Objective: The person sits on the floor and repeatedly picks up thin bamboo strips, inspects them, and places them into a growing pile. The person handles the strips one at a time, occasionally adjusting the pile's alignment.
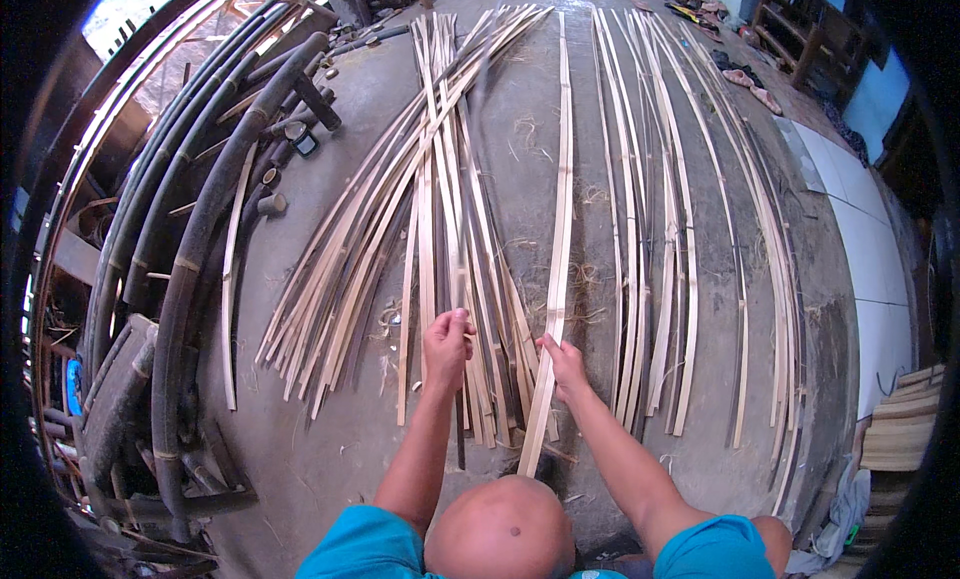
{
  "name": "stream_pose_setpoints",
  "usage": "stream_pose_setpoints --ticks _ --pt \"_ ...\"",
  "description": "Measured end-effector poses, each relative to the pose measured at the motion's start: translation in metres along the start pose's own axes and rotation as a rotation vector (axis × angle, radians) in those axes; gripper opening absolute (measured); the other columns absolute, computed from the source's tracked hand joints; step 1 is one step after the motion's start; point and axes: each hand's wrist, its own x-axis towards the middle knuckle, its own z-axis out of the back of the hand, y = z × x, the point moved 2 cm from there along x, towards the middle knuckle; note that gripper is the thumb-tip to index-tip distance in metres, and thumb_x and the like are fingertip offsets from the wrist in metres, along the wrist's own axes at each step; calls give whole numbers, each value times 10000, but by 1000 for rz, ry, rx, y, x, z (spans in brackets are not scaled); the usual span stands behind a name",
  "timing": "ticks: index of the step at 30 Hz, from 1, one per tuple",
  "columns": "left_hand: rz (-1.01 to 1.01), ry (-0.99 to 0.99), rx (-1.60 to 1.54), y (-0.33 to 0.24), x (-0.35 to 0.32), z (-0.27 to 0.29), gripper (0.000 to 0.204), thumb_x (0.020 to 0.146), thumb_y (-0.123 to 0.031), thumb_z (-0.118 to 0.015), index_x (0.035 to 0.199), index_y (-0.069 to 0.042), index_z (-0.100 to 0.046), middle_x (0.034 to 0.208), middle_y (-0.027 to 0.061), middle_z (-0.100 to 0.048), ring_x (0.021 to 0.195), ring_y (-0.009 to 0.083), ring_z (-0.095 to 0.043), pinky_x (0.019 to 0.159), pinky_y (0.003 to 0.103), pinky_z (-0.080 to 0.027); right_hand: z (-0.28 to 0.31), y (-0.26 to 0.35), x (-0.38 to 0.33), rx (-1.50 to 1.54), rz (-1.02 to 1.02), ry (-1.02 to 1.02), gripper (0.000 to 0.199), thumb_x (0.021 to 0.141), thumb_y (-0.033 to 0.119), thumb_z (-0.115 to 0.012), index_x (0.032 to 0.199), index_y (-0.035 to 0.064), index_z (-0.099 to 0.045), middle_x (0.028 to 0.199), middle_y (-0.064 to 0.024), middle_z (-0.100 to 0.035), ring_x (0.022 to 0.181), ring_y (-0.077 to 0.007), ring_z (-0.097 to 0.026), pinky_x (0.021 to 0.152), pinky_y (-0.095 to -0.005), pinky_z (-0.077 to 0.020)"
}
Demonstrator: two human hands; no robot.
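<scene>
My left hand [447, 349] is closed on a thin bamboo strip [460, 284] with a dark face. Its far part is blurred and stretches away over a crossed pile of pale and dark bamboo strips [345, 289] on the floor. To the right, my right hand [567, 367] grips a wider pale bamboo strip [562, 219] near its close end. That strip runs far up the floor, and its near end comes down between my forearms. My two hands are apart, each around its own strip.
Several more strips [680, 279] lie lengthwise on the concrete floor [530, 129] at the right. Dark bamboo poles [185, 279] are stacked along the left. White tiles [870, 269] line the right side, with a grey cloth [840, 509] and stacked slats [905, 419] near me.
</scene>
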Motion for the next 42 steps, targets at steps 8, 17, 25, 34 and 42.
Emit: stream_pose_setpoints --ticks 8,17,25,34,42 --pt "196 -30 13 71 50 -26 218 982 -226 -536 908 -25 -583 753 51 -608 515 99 -503 438 247 -401 -12 6 -3 -45 37 14 302 941 367 -619 956 69 -665 879 -12 -644 827 -96 -560 758 -276 -450" --pt "139 382 320 68 1 -48 355 974 -269 -549 1156 36 -527 877 93 -605 764 153 -575 655 314 -491 -41 1 -6 -226 85 14 277 963 287 -565 975 25 -653 830 -63 -655 735 -157 -589 648 -332 -486" --pt "191 281 329 13 -16 -26 282 999 -274 -494 966 -11 -590 804 26 -570 685 108 -522 588 264 -451 -77 40 -52 -957 688 -20 358 991 335 -475 840 16 -534 689 -221 -588 657 -428 -615 558 -489 -458" --pt "-569 -256 693 -49 61 87 296 975 -262 -539 952 -9 -691 704 69 -626 637 135 -552 610 304 -461 -88 53 -75 -716 873 124 394 995 333 -487 744 29 -481 609 -206 -531 615 -429 -580 499 -475 -438" --pt "-336 -281 1396 -99 134 248 357 929 -339 -539 949 -23 -703 883 227 -673 869 387 -658 754 445 -507 -114 68 -35 -690 634 116 518 996 475 -435 776 27 -569 591 -75 -574 561 -181 -602 546 -338 -469"
